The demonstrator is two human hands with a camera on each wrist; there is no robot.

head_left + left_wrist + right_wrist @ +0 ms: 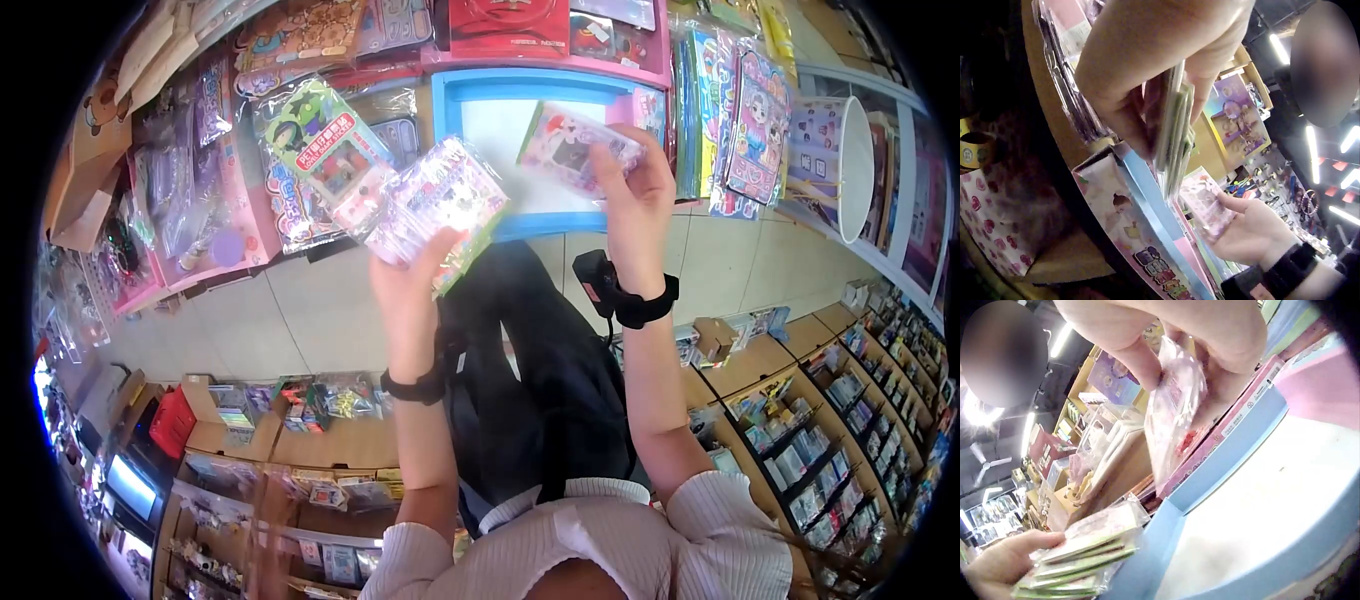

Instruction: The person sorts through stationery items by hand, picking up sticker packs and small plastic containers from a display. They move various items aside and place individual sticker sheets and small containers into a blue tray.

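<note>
The left hand (410, 285) grips a fanned stack of small plastic-wrapped packets (455, 205), thumb on top. In the right wrist view the stack (1085, 556) shows several green-edged layers. The right hand (640, 195) pinches one pink and white packet (570, 150) between thumb and fingers, above the right part of a blue-rimmed tray (530, 222) with a white bottom. The right wrist view shows that packet (1175, 406) in clear, crinkled wrap. The two hands are apart, the left one at the tray's lower left corner.
Left of the tray lie a green-headed sticker pack (330, 135) and a pink box (255, 215) of wrapped goods. Upright packs (755, 130) and a white round bin (850, 170) stand to the right. A red box (510, 28) sits behind; shelves (790, 440) fill the lower right.
</note>
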